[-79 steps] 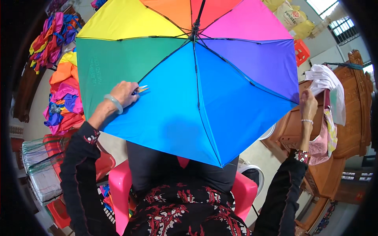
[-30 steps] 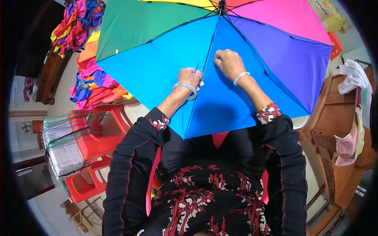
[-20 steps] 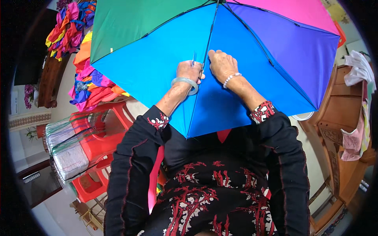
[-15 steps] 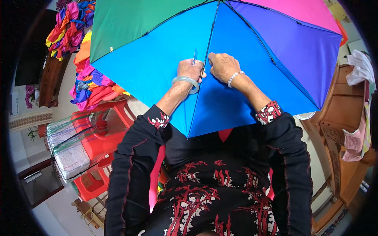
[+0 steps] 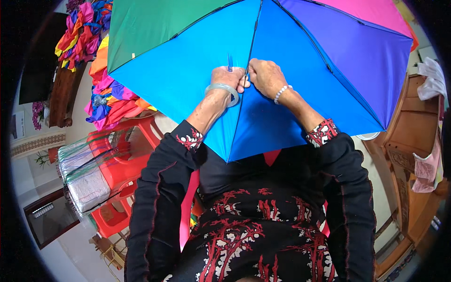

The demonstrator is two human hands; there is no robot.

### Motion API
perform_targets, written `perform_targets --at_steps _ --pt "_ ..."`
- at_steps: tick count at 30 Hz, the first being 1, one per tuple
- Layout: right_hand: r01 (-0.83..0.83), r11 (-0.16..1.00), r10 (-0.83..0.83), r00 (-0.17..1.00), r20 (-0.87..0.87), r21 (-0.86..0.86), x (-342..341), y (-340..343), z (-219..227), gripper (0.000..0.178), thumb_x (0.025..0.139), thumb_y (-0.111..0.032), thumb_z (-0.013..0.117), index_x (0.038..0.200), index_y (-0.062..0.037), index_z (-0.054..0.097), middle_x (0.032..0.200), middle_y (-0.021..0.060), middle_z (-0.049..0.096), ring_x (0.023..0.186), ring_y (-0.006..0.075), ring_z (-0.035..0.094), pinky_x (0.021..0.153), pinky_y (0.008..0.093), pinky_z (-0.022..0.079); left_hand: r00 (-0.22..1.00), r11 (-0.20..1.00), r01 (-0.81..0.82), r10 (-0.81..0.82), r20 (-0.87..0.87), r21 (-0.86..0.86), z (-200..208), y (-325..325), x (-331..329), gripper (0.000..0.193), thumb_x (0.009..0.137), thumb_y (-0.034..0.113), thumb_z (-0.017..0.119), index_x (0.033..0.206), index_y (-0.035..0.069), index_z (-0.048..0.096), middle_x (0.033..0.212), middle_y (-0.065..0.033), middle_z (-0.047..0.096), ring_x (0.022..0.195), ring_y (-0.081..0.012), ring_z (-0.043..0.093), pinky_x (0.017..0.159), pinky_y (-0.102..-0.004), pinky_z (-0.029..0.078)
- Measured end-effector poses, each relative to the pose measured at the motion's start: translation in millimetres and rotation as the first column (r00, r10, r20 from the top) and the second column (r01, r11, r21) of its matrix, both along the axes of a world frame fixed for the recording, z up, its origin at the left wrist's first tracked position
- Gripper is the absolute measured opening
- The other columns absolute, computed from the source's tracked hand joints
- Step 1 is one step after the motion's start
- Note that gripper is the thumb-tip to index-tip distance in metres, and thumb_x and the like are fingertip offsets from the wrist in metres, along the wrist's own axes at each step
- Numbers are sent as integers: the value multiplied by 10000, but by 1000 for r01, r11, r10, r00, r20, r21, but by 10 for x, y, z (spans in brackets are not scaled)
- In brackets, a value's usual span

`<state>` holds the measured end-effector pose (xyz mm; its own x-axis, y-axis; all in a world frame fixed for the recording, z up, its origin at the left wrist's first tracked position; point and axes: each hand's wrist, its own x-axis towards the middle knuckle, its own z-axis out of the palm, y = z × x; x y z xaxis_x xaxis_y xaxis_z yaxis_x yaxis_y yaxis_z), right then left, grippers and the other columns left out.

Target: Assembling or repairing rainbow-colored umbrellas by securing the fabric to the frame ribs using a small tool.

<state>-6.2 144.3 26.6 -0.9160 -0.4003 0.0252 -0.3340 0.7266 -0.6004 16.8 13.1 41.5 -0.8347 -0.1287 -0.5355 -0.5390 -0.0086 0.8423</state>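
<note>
An open umbrella (image 5: 291,117) with green, blue, purple and pink panels spreads in front of me, its inner side with thin black ribs facing up. My left hand (image 5: 226,79), with a pale bangle at the wrist, is closed around one rib (image 5: 254,33) between two blue panels. Thin blue strands (image 5: 230,60) stick up out of its fist. Just across the rib my right hand (image 5: 268,79), wearing a beaded bracelet, has its fingers curled in a pinch. What those fingertips hold is too small to make out.
At the left stand red plastic chairs (image 5: 120,162) with a silvery wrapped bundle (image 5: 87,188) and loose green and blue threads. Piles of colourful folded cloth (image 5: 112,105) lie behind them. A carved wooden chair (image 5: 411,122) with cloths over it stands at the right.
My right hand has shifted slightly up and stays close to the rib. The left keeps its hold, its fingers moved a little. The view has shifted slightly.
</note>
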Motion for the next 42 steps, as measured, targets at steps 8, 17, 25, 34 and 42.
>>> perform_targets --at_steps 8,17,25,34,42 --pt "34 997 -35 999 -15 -67 20 43 -3 170 805 -143 456 778 -10 559 778 213 595 779 387 572 663 468 447 998 996 -61 61 11 65 -27 60 10 169 818 111 548 716 -23 567 607 -115 595 416 -131 500 374 -228 374" --pt "25 995 -26 1000 -3 -92 -61 103 -51 108 764 -109 516 782 -9 553 749 175 573 757 318 556 662 407 427 977 977 -211 211 -25 8 -49 146 32 219 848 130 496 713 -36 540 634 -149 602 416 -155 510 359 -243 374" --pt "-43 994 49 997 60 -100 -45 192 -25 197 756 -109 529 931 -35 580 758 122 570 733 269 542 687 386 432 963 954 -270 268 32 129 -52 50 13 199 863 116 463 853 -81 489 769 -212 616 527 -234 593 373 -278 411" --pt "-56 992 59 998 25 -116 -19 186 -14 238 753 -109 536 980 -55 586 752 113 563 755 253 535 704 369 430 976 953 -219 211 59 207 -22 17 -5 204 862 93 461 893 -109 458 746 -203 599 543 -243 599 376 -276 425" --pt "-13 991 32 990 140 -134 -25 171 61 253 734 -103 557 978 -64 608 935 197 596 915 352 552 791 428 436 995 976 -101 97 27 192 -90 -36 -17 189 863 95 478 886 -93 469 714 -175 588 531 -223 586 369 -263 425"
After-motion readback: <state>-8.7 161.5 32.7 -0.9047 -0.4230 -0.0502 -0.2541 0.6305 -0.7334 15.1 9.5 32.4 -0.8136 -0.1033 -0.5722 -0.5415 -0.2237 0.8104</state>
